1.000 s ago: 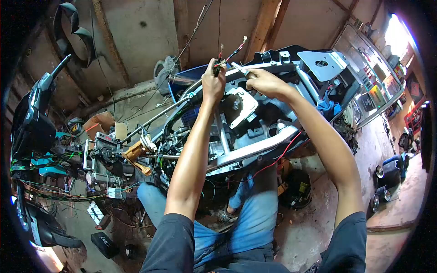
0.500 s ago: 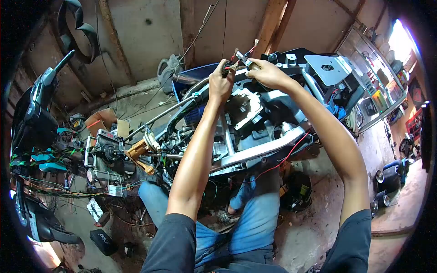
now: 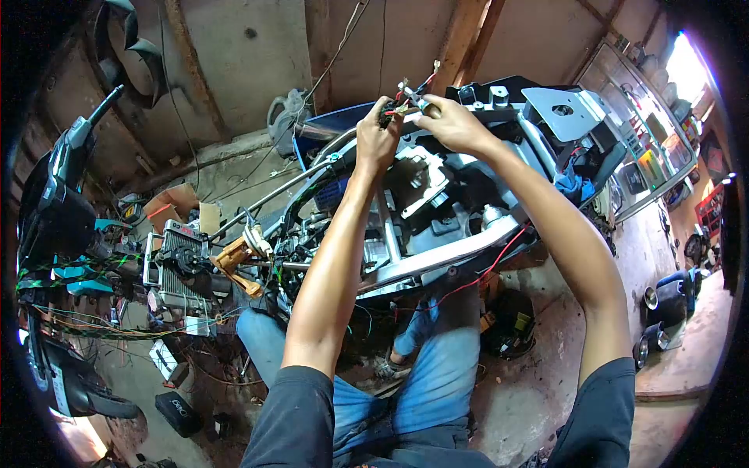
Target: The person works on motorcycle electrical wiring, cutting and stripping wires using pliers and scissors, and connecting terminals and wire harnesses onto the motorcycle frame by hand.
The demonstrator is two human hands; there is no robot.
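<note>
Above the far side of a stripped motorcycle frame (image 3: 460,253), my two hands are close together. Wrapped round a bunch of wires (image 3: 392,114), my left hand (image 3: 378,134) is closed; red and dark strands poke out past its fingers. My right hand (image 3: 455,126) is closed on a small silver metal tool (image 3: 411,95), whose tip lies against or just beside the wires. Its exact kind is too small to make out. A wire end with a pale connector (image 3: 436,65) sticks up behind the tool.
A radiator (image 3: 184,261) and a gold-coloured part (image 3: 236,264) sit at the left. A red wire (image 3: 485,281) hangs along the near frame rail. A flat grey plate (image 3: 563,114) rests at the right rear, before a glass-fronted cabinet (image 3: 651,148). A black pouch (image 3: 178,413) lies on the floor.
Both hands stay in nearly the same place, still closed. The silver tool and the wires have shifted slightly up and left in view.
</note>
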